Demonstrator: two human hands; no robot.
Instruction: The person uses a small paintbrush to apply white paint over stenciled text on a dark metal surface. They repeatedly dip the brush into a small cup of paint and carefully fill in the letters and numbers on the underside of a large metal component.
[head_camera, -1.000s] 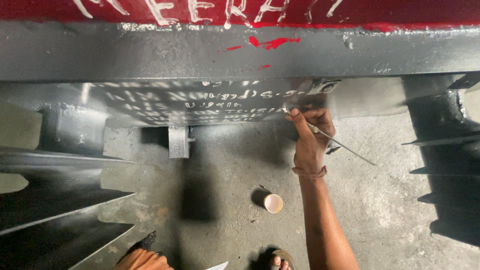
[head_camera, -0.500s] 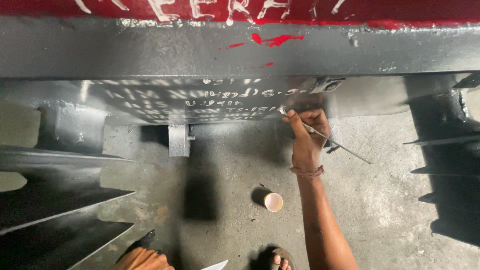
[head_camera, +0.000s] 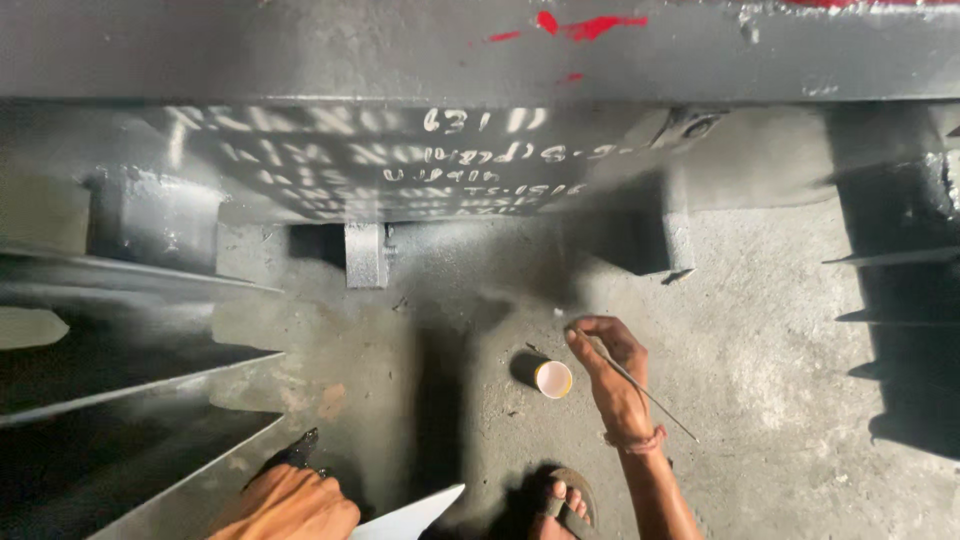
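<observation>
Far left of the left hand, 3 thin grey metal fins (head_camera: 130, 385) stick out from a big machine. The left hand (head_camera: 290, 505) sits low at the bottom edge, fingers curled down on a dark object (head_camera: 300, 450), and I cannot tell if it grips it. Just right of that hand lies a pale flat pointed sheet (head_camera: 410, 515). Up above both hands is a wide grey painted metal panel (head_camera: 400, 160) with many rows of small white hand-painted marks, so a lot of the marking looks done; the right end of the panel has no marks yet. Below it a short grey metal block (head_camera: 366, 255) stands on the rough concrete floor (head_camera: 780, 330). Just left of the right hand sits a small round cup of pale paint (head_camera: 552, 379), close by but not touching. The right hand (head_camera: 612, 385) pinches a long thin metal-handled brush (head_camera: 640, 385) between thumb and fingers, tip near the cup. A sandalled foot (head_camera: 560, 505) rests below that hand. Far right stands a dark ribbed metal part (head_camera: 900, 330). Nothing blocks the way to the cup.
</observation>
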